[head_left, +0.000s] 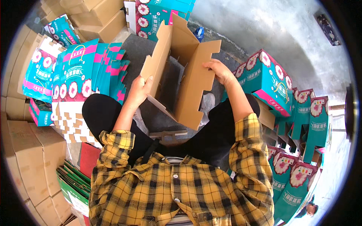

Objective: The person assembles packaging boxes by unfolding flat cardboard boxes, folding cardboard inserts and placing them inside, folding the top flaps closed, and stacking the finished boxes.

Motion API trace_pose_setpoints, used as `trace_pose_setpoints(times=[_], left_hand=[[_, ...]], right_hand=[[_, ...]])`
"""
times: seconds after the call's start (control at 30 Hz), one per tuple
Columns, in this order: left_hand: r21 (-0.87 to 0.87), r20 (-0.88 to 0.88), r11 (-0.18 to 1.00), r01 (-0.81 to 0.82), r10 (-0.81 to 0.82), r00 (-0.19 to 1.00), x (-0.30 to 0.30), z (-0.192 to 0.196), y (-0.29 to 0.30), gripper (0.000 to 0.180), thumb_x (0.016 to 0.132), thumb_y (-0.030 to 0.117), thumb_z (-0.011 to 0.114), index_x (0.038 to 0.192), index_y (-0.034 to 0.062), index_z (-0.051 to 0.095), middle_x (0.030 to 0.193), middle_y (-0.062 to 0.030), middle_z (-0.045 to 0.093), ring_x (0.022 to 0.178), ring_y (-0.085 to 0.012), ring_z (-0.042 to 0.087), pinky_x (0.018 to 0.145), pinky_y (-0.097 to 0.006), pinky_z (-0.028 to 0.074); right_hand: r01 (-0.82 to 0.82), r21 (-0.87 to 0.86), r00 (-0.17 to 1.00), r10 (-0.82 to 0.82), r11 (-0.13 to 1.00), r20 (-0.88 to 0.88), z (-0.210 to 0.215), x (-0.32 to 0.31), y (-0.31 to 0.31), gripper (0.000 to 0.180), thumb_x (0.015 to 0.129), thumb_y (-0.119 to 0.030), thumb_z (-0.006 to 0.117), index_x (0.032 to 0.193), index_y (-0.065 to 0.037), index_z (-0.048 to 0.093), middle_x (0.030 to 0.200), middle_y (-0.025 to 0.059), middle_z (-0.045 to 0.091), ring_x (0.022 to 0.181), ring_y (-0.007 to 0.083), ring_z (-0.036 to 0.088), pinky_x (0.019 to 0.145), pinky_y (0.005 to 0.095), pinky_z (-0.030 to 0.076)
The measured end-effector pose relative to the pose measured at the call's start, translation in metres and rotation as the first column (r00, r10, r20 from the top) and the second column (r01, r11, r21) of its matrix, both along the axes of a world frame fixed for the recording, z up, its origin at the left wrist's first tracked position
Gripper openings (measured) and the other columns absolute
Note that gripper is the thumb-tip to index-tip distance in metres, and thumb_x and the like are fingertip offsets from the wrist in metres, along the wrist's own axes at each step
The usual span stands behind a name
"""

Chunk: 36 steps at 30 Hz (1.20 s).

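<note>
Between my knees I hold up a cardboard box (194,81), its plain brown inner side facing me and its bottom open, so the grey floor shows through. My left hand (140,89) grips its left wall, thumb on the near edge and fingers hidden behind the board. On the right wall, my right hand (220,71) pinches the upper edge near a notched flap, with the thumb inside. The flaps along the box's edges stand outward, unfolded. The printing on its outside faces away from me.
Flat teal-and-pink cartons (77,71) lean in a stack at my left, beside brown shipping boxes (34,158). A set-up teal box (269,81) stands by my right knee, with several more teal boxes (298,180) behind it. Another printed carton (158,17) is ahead.
</note>
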<state>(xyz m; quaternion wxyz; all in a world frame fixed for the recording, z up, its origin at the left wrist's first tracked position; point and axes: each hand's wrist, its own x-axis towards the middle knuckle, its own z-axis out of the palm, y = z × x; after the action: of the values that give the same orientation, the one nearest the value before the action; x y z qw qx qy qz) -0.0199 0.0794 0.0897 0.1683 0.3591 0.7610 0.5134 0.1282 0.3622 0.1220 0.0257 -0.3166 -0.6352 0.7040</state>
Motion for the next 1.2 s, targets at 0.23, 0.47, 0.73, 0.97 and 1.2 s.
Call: trace_pose_setpoints(times=[0.23, 0.47, 0.73, 0.97, 1.2], left_hand=[[-0.102, 0.022, 0.995, 0.006, -0.004, 1.0, 0.016, 0.006, 0.02, 0.034, 0.089, 0.018, 0.05, 0.119, 0.001, 0.052, 0.096, -0.0223, 0.063, 0.094, -0.0354, 0.062, 0.08, -0.04, 0.047], [0.02, -0.104, 0.994, 0.104, -0.101, 0.989, 0.02, 0.016, 0.046, 0.039, 0.089, 0.015, 0.05, 0.127, 0.0061, 0.046, 0.106, -0.0235, 0.06, 0.101, -0.0392, 0.057, 0.084, -0.041, 0.046], [-0.001, -0.087, 0.884, 0.468, -0.467, 0.88, 0.043, 0.042, 0.065, 0.035, 0.092, 0.023, 0.048, 0.122, 0.0038, 0.052, 0.108, -0.0208, 0.06, 0.101, -0.0356, 0.059, 0.085, -0.04, 0.045], [-0.173, -0.063, 0.797, 0.579, -0.595, 0.801, 0.037, 0.039, 0.085, 0.035, 0.093, 0.029, 0.051, 0.117, 0.0038, 0.055, 0.095, -0.0195, 0.063, 0.091, -0.0305, 0.062, 0.079, -0.037, 0.047], [0.199, 0.047, 0.978, 0.07, -0.08, 0.996, 0.017, 0.064, 0.01, 0.034, 0.098, 0.026, 0.043, 0.119, 0.0015, 0.053, 0.113, -0.0107, 0.06, 0.095, -0.0177, 0.061, 0.081, -0.03, 0.048]], right_hand=[[-0.134, 0.075, 0.99, 0.136, 0.988, -0.025, 0.005, 0.007, -0.014, 0.042, 0.09, -0.037, 0.053, 0.108, 0.0, 0.058, 0.092, 0.0076, 0.063, 0.076, 0.0152, 0.062, 0.066, 0.0265, 0.051], [0.113, 0.667, 0.953, 0.11, 0.736, -0.283, 0.019, -0.003, -0.037, 0.029, 0.091, -0.026, 0.058, 0.107, -0.002, 0.059, 0.096, 0.0094, 0.063, 0.075, 0.0162, 0.062, 0.066, 0.0289, 0.05], [-0.108, 0.986, 0.933, 0.328, -0.126, 0.144, 0.091, 0.031, -0.02, 0.05, 0.071, -0.031, 0.073, 0.114, -0.009, 0.06, 0.116, 0.0092, 0.059, 0.119, 0.0275, 0.049, 0.105, 0.0459, 0.032], [-0.504, 0.769, 0.803, 0.115, -0.394, 0.585, 0.046, 0.023, -0.017, 0.009, 0.074, -0.02, 0.062, 0.073, -0.015, 0.069, 0.081, 0.0056, 0.066, 0.083, 0.0242, 0.064, 0.07, 0.0372, 0.048], [-0.355, 0.854, 0.861, 0.224, -0.381, 0.457, 0.056, 0.012, 0.003, 0.012, 0.077, -0.022, 0.06, 0.074, -0.013, 0.068, 0.078, 0.0067, 0.064, 0.079, 0.0249, 0.064, 0.067, 0.0383, 0.051]])
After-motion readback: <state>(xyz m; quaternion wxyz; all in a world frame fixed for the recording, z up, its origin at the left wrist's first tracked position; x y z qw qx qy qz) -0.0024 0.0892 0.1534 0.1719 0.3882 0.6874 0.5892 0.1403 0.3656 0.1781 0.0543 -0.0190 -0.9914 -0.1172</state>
